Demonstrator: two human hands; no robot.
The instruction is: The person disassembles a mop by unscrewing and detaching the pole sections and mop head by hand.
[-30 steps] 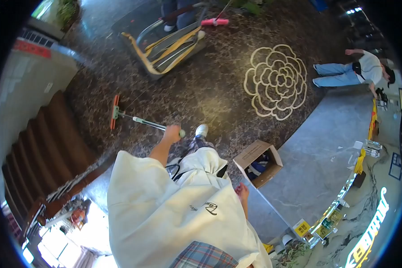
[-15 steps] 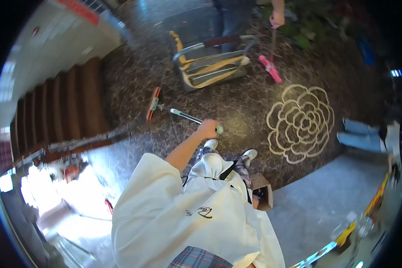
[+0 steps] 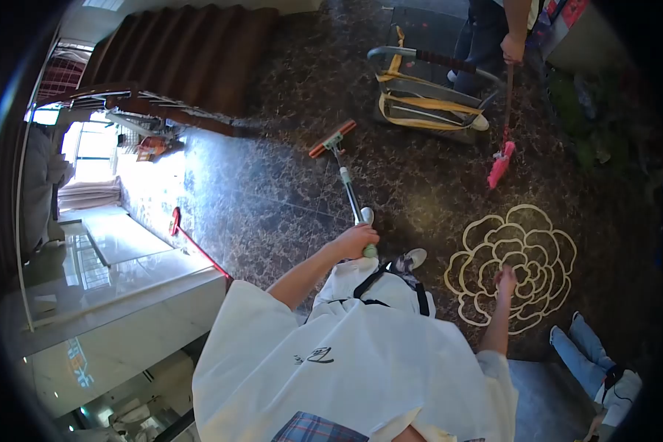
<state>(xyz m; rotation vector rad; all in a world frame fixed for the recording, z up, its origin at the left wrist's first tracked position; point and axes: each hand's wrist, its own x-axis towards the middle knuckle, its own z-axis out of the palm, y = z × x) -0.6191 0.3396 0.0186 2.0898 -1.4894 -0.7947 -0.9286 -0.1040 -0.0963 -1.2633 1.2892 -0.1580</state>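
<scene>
My left hand (image 3: pixel 356 241) is wrapped round the end of the pale green and grey handle of a mop (image 3: pixel 351 193). The mop's flat head (image 3: pixel 333 138), edged in orange, lies on the dark marbled floor ahead of me. Away to the right, my right hand (image 3: pixel 505 278) is raised over the pale flower pattern (image 3: pixel 523 254) on the floor. Its fingers look curled, but they are too small to tell whether they hold anything.
A cart (image 3: pixel 431 110) with yellow straps stands ahead, beside a person (image 3: pixel 513 46) holding a pink-headed mop (image 3: pixel 502 165). Brown steps (image 3: pixel 173 59) rise at upper left. A red pole (image 3: pixel 200 249) lies near the white counter (image 3: pixel 125 295). Another person (image 3: pixel 589 353) is at lower right.
The view has swung left, so the cart and flower pattern sit further right. The cardboard box has left view. My right arm now reaches outward; my left hand still grips the mop.
</scene>
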